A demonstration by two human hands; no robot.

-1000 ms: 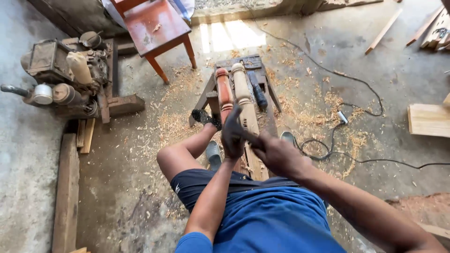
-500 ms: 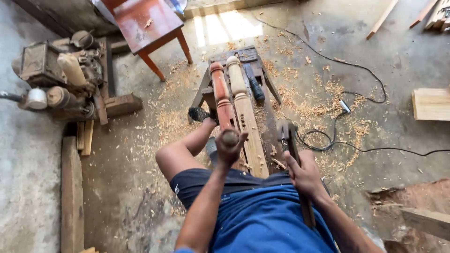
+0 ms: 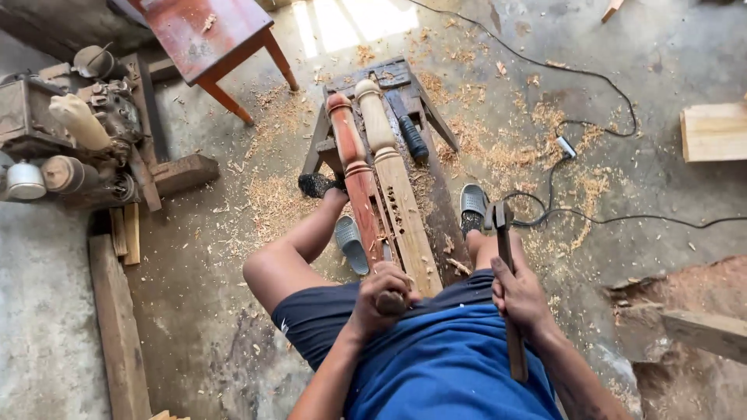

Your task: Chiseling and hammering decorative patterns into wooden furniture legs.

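Two turned wooden posts lie side by side on a low dark workbench [image 3: 440, 220] between my legs: a reddish post [image 3: 352, 159] and a pale post [image 3: 395, 175] with several slots cut in it. My left hand [image 3: 383, 294] is closed around the round wooden handle of a tool, probably a chisel [image 3: 391, 302], at the near end of the posts. My right hand [image 3: 520, 294] grips the handle of a hammer [image 3: 504, 233] beside my right thigh, its head pointing away from me.
A dark-handled tool [image 3: 412, 137] rests on the bench. Grey slippers [image 3: 352, 244] lie on the shaving-strewn floor. A red table [image 3: 204, 33] and an old machine [image 3: 71, 132] stand at the left. A cable [image 3: 593, 124] and pale planks [image 3: 714, 132] are at the right.
My right hand left the posts and swung right, now holding the hammer by my thigh. My left hand came down from a raised position to the near end of the posts.
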